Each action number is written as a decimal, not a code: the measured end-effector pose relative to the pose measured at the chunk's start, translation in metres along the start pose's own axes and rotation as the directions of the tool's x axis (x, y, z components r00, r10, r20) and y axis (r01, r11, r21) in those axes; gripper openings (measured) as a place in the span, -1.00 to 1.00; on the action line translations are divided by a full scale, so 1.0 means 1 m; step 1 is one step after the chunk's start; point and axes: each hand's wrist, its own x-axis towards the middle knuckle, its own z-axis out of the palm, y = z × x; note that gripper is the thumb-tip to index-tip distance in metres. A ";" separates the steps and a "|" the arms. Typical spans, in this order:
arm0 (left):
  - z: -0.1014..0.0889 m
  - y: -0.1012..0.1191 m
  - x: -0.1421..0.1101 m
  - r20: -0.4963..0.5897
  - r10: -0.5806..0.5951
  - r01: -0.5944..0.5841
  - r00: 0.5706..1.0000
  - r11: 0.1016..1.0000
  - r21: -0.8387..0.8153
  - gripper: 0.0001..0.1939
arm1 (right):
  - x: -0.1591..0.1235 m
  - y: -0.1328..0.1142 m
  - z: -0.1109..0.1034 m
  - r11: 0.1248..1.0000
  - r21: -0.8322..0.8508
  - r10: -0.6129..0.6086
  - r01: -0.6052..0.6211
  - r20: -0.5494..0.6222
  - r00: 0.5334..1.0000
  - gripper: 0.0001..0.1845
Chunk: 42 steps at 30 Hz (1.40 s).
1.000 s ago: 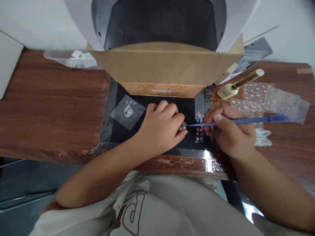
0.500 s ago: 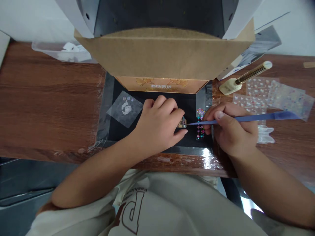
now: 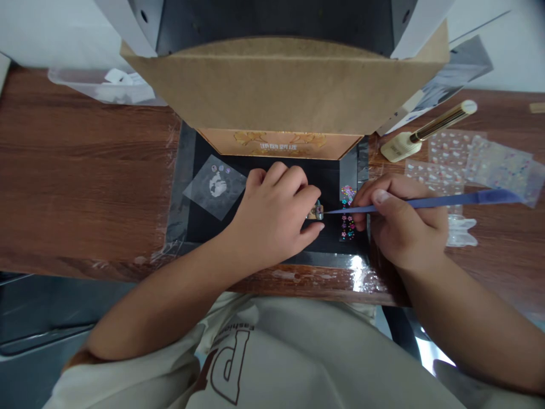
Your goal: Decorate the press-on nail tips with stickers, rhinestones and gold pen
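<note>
The left hand [image 3: 275, 218] arched palm-down, a small piece [image 3: 316, 212] between thumb and fingers (gripped or not, I couldn't tell); the right hand [image 3: 404, 221], apart, pinched a blue tool [image 3: 451, 200] toward it.

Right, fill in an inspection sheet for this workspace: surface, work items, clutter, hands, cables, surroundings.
Surface: brown wood-grain table; black mat with glossy edges.
Work items: small decorated piece; blue tool, tip close to it, contact unclear; colourful strip; translucent square.
Clutter: gold-capped bottle, patterned sheets at the right.
Hands: left hand at the piece, grip unclear; right hand holding the tool.
Cables: none certain; thin dark line at upper right unidentified.
Surroundings: brown cardboard behind the mat; plastic tray with white pieces at the left.
</note>
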 end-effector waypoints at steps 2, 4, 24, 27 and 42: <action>0.000 0.000 0.000 0.003 -0.004 0.004 1.000 1.000 -0.001 -0.71 | 0.000 0.000 0.000 1.000 -0.008 0.007 -0.007 -0.001 1.000 -0.74; -0.001 0.000 0.000 0.008 -0.006 0.006 1.000 1.000 -0.004 -0.71 | 0.000 0.000 0.000 1.000 -0.010 0.009 -0.009 -0.004 1.000 -0.74; -0.006 0.001 -0.002 0.012 0.045 -0.045 0.999 0.999 -0.014 -0.83 | -0.001 0.001 0.000 1.000 -0.012 0.009 -0.009 -0.002 1.000 -0.73; -0.005 0.000 -0.003 0.009 0.051 -0.051 0.999 0.999 -0.016 -0.83 | -0.001 0.002 0.000 1.000 -0.015 0.008 -0.008 -0.013 1.000 -0.73; -0.003 0.000 -0.002 0.011 0.050 -0.050 0.999 0.999 -0.015 -0.79 | -0.001 0.002 0.000 1.000 0.000 0.010 -0.010 -0.004 1.000 -0.74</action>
